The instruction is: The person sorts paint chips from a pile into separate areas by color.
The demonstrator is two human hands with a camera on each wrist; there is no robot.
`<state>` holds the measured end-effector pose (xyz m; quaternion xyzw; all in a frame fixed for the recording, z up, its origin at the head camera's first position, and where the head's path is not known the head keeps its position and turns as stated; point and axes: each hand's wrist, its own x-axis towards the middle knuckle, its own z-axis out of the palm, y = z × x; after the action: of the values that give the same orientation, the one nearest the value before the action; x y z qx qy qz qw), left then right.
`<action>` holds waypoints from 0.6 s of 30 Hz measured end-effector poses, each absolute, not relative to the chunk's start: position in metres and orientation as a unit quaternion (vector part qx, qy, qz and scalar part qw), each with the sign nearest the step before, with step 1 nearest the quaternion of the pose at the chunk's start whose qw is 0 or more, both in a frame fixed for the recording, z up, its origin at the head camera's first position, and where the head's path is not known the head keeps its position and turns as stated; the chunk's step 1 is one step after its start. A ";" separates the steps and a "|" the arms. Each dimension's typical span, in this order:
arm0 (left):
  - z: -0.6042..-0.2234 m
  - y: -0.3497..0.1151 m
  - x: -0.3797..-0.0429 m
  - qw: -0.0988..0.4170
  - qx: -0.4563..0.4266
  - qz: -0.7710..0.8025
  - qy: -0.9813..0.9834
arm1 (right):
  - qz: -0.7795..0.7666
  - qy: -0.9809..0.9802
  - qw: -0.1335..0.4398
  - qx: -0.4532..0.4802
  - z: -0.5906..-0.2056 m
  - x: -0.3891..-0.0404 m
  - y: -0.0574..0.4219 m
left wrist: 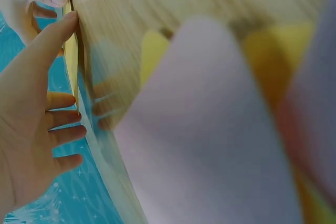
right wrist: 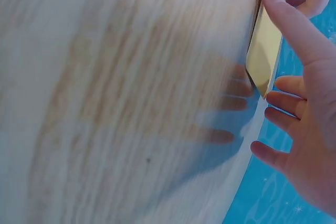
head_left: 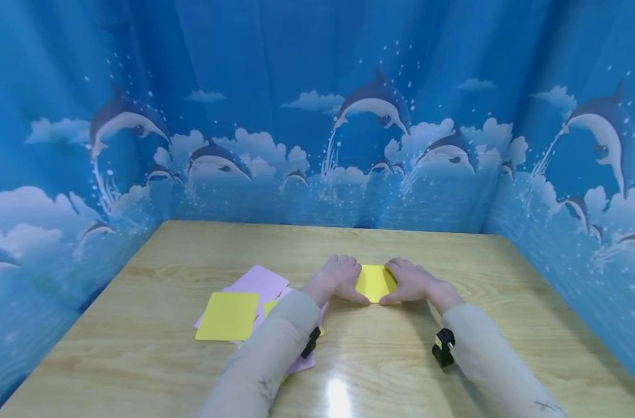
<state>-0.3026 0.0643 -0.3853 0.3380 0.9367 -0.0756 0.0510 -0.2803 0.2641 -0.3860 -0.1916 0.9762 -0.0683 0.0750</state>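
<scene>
A yellow square of paper (head_left: 372, 283) lies between the two hands over the table's middle. My left hand (head_left: 342, 278) holds its left side, and my right hand (head_left: 411, 281) holds its right side, with both thumbs at the near edge. In the left wrist view the paper (left wrist: 71, 61) appears nearly edge-on, the left hand (left wrist: 31, 108) having its thumb on the near edge and its fingers spread along the side. The right wrist view shows the right hand (right wrist: 310, 108) in a similar hold on the paper (right wrist: 265, 40). Whether the paper is folded I cannot tell.
Left of the hands, loose yellow sheets (head_left: 227, 316) and purple sheets (head_left: 260, 280) overlap in a pile, partly hidden by the left sleeve (head_left: 275, 342). They lie on a wooden table (head_left: 140, 360). A blue dolphin curtain (head_left: 296, 69) surrounds its back and sides.
</scene>
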 end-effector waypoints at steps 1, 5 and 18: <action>-0.386 0.065 -0.303 0.054 0.337 -0.074 0.937 | -0.066 0.976 0.077 -0.191 -0.386 -0.281 0.264; -0.385 0.066 -0.303 0.066 0.330 -0.076 0.939 | -0.060 0.977 0.080 -0.188 -0.387 -0.282 0.265; -0.370 0.057 -0.300 0.021 0.336 -0.094 0.937 | -0.010 0.982 0.019 -0.188 -0.380 -0.282 0.261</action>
<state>-0.3002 0.0570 -0.3696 0.3356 0.9371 -0.0939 0.0206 -0.2816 0.2607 -0.3805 -0.1882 0.9819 -0.0104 0.0195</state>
